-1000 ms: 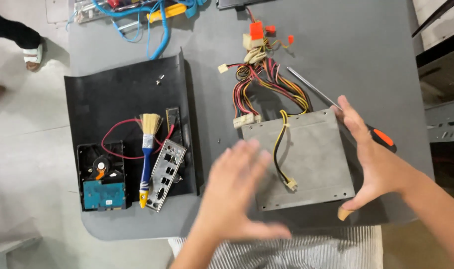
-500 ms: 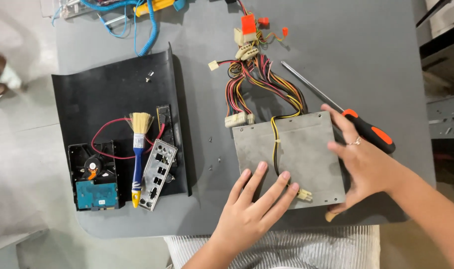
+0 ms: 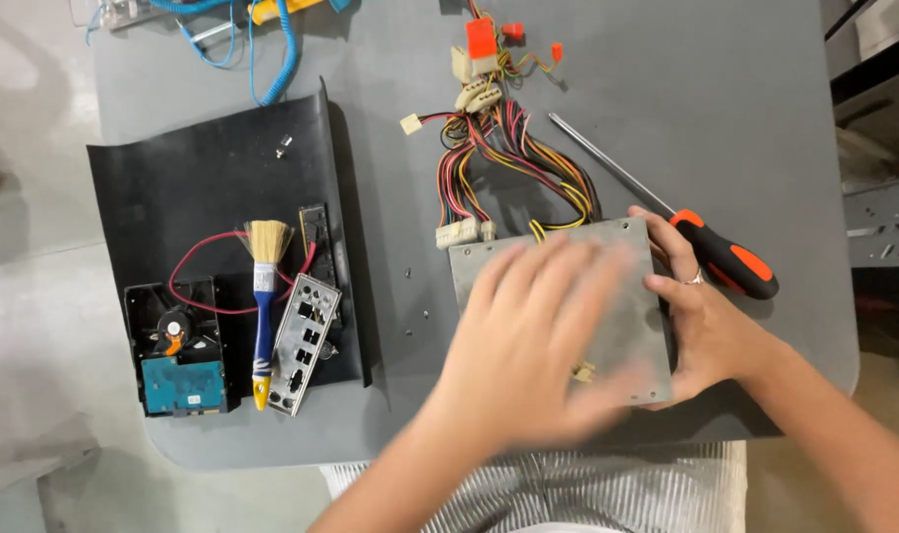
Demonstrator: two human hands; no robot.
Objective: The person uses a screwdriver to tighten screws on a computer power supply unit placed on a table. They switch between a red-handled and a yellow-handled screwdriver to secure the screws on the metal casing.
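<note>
A grey metal power supply box (image 3: 632,326) lies flat on the dark grey table (image 3: 746,118), its bundle of coloured cables (image 3: 509,158) fanning toward the far side. My left hand (image 3: 533,341) is spread flat over the box's top, blurred by motion. My right hand (image 3: 701,321) grips the box's right edge, a ring on one finger. A screwdriver with a black and orange handle (image 3: 721,255) lies just behind my right hand, its shaft pointing up-left.
A black mat (image 3: 203,168) at the left carries a blue-handled brush (image 3: 263,296), a metal port plate (image 3: 303,342), a black fan with red wires (image 3: 173,331), a blue-labelled drive (image 3: 183,385) and a loose screw (image 3: 283,148). Blue coiled cable (image 3: 272,49) lies at the far edge.
My left hand has slid from the box's near edge up across its top. The right hand stays on the right edge. The view has shifted slightly.
</note>
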